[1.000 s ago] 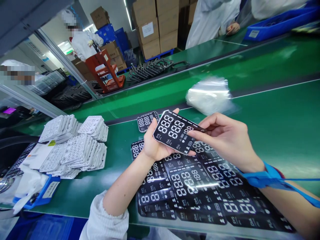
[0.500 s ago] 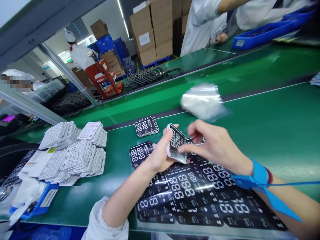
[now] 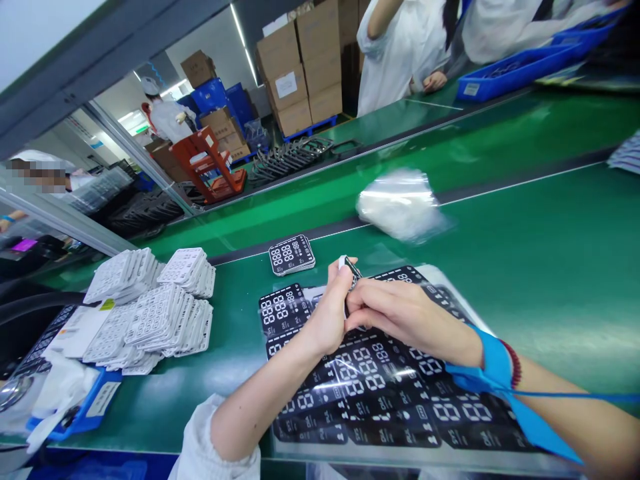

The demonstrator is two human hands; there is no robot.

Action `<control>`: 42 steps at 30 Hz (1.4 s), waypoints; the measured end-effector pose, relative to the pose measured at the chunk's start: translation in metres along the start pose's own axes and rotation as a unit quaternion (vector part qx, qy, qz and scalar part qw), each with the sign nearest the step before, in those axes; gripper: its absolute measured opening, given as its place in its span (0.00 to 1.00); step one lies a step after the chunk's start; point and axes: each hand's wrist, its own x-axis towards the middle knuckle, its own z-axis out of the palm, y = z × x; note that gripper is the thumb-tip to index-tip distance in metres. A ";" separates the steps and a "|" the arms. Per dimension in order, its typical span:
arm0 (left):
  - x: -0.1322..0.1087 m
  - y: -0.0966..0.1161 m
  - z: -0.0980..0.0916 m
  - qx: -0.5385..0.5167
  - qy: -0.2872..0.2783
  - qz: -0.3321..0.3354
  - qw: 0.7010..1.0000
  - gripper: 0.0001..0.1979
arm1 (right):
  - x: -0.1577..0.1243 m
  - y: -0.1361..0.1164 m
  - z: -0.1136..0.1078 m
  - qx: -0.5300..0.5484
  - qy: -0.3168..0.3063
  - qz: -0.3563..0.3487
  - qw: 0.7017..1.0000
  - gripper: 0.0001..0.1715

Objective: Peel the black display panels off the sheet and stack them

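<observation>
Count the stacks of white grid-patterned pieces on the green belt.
5 white grid-patterned stacks on the green conveyor belt: back left, back right, front left, front middle, front right. They overlap, so another may be hidden.

Black panel (image 3: 351, 272) between left hand (image 3: 325, 320) and right hand (image 3: 405, 313)
</observation>
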 end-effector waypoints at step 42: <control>0.071 0.050 -0.096 0.410 0.308 0.245 0.823 0.32 | -0.007 0.092 -0.017 0.296 0.402 0.298 0.814 0.13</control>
